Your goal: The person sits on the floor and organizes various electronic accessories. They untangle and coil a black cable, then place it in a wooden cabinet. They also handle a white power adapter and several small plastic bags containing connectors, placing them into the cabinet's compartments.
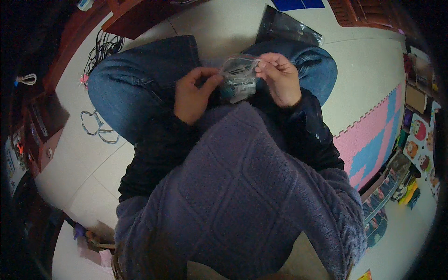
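Note:
Between my two hands, above my lap, is a small clear plastic bag (239, 85) with a looped cord or edge along its top. Its contents look pale and greenish, but I cannot tell what they are. My left hand (194, 91) pinches the bag's left upper corner between thumb and fingers. At the upper right, my right hand (280, 77) grips the bunched top of the bag with curled fingertips. Both wrists rest close to my thighs, which are in blue jeans (119, 80).
A black plastic bag (285, 28) lies on the tiled floor beyond my right knee. Tangled black cables (103, 50) and a looped grey strap (99, 127) lie to the left. Pink and blue foam mats (372, 136) stretch along the right. Wooden furniture (134, 17) stands ahead.

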The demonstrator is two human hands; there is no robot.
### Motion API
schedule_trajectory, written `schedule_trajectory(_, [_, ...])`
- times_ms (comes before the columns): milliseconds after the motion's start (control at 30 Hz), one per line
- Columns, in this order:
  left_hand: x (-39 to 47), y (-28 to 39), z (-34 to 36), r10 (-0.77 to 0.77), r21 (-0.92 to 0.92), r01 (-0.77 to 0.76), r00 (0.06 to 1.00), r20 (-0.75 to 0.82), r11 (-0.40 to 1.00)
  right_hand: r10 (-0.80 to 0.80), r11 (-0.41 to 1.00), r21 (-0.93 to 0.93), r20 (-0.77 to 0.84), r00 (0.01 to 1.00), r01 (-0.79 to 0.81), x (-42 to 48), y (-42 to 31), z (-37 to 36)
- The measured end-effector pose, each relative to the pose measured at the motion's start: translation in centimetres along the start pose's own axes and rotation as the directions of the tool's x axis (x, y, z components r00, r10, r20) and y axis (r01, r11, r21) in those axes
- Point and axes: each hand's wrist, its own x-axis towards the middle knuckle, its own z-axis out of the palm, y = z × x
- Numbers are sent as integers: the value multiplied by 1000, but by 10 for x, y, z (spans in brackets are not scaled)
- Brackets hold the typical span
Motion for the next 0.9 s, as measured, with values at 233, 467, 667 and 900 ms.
schedule_trajectory(233, [12,20,1,98,70,-94,993,-60,993,-208,977,-60,-27,978,206,8,-6,7])
schedule_trajectory(467, [22,20,13,164,-172,-167,986,-34,971,-41,999,4,62,997,41,16,-2,11])
schedule_trajectory(667, [21,16,10,146,-195,-148,989,-23,970,-67,997,-34,-1,998,67,16,3,7])
schedule_trajectory(900, [22,13,8,96,-138,-95,995,2,986,-246,952,-204,-68,967,228,8,0,18])
